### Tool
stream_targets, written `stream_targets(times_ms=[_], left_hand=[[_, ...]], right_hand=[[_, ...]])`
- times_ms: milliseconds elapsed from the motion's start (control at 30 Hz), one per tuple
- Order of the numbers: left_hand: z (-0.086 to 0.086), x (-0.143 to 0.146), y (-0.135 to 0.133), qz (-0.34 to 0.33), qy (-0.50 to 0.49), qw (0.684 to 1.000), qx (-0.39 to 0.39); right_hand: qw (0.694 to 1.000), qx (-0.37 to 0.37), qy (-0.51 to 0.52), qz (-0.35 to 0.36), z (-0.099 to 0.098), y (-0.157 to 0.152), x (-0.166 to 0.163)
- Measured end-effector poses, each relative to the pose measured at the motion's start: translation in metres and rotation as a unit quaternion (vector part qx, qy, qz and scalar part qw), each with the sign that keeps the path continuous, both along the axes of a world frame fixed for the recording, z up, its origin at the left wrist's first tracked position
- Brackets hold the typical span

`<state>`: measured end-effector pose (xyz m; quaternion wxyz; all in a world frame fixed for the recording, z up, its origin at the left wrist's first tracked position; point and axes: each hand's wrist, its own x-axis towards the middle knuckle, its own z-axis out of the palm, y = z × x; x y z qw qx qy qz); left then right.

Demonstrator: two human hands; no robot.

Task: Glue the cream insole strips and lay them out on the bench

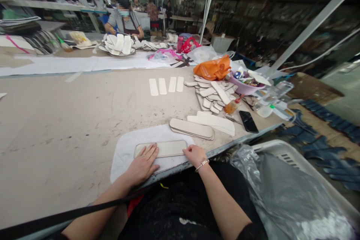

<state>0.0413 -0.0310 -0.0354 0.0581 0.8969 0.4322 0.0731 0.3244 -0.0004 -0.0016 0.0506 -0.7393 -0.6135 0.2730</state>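
The person's left hand [143, 165] is lying flat, fingers stretched out and slightly spread, palm down on the left half of a long beige rounded-end padded strip [168, 149]. The strip is lying lengthwise on a white cloth mat [125, 150] at the near edge of the worn beige worktable [70, 120]. The right hand [194, 154], wearing a thin bracelet, is resting at the strip's right end with its fingers curled in; I cannot tell whether they are pinching the edge.

Just beyond the mat, a stack of matching beige strips [191, 128] is sitting beside some long white flat pieces [215, 122]. A black phone [248, 121] is lying near the table's right edge. Farther back, 4 small white rectangles [165, 85] are lined up in a row, next to a loose heap of white cut pieces [213, 93] and an orange plastic bag [213, 68]. A co-worker [123, 17] is sitting at the far table.
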Motion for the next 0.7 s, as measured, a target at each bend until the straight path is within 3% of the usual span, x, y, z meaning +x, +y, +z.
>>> stream_targets(times_ms=[200,467,567,633,700], left_hand=[[-0.007,-0.045,0.008,0.008,0.019,0.999,0.03],[-0.025,-0.048,0.014,-0.019,0.029,0.995,0.098],[-0.027,-0.049,0.014,-0.02,0.033,0.994,0.105],[-0.028,-0.05,0.015,-0.026,0.034,0.993,0.11],[-0.03,-0.052,0.015,-0.034,0.029,0.992,0.118]], right_hand=[[1.0,0.004,-0.014,-0.005,-0.001,0.001,-0.002],[0.996,0.078,-0.042,-0.006,0.021,-0.016,-0.011],[0.986,0.138,-0.009,0.094,0.022,-0.026,-0.045],[0.955,0.196,0.022,0.222,0.014,-0.029,-0.075],[0.928,0.216,0.039,0.302,0.002,-0.029,-0.101]])
